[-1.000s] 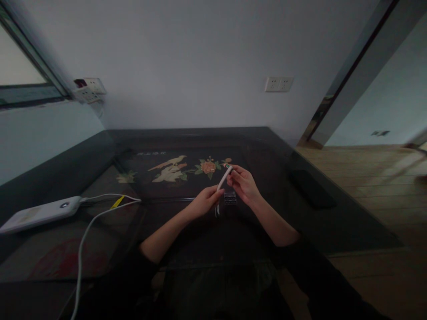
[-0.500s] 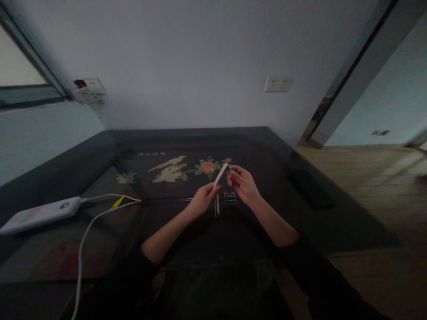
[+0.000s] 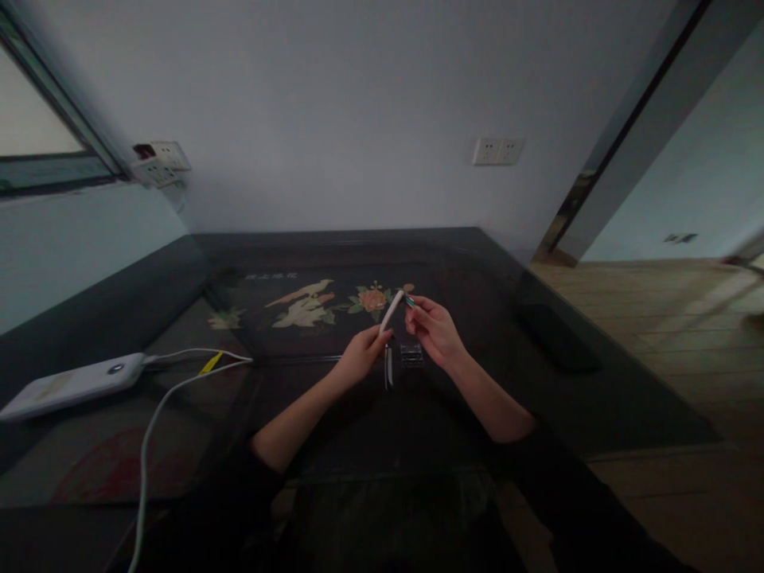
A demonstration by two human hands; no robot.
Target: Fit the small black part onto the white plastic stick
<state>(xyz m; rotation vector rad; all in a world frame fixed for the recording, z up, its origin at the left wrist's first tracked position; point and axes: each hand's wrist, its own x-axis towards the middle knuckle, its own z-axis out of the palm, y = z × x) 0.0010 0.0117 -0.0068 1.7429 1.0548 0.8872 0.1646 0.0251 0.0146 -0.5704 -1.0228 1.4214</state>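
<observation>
The left hand (image 3: 359, 354) is gripping a white cable (image 3: 391, 313) above the dark table (image 3: 370, 434), the right hand (image 3: 437, 328) is pinching its already bared coloured wires (image 3: 409, 302), and a small clear piece (image 3: 411, 355) is lying unattached below.

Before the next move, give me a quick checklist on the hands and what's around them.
1. Left hand gripping the white length: ok.
2. Right hand pinching the greenish strands at its upper end: ok.
3. Strands separated: cannot tell, too small.
4. Clear case resting on the table: ok.
5. White cable apart from both hands: ok.
6. Bright lighting: not ok, dim.
</observation>
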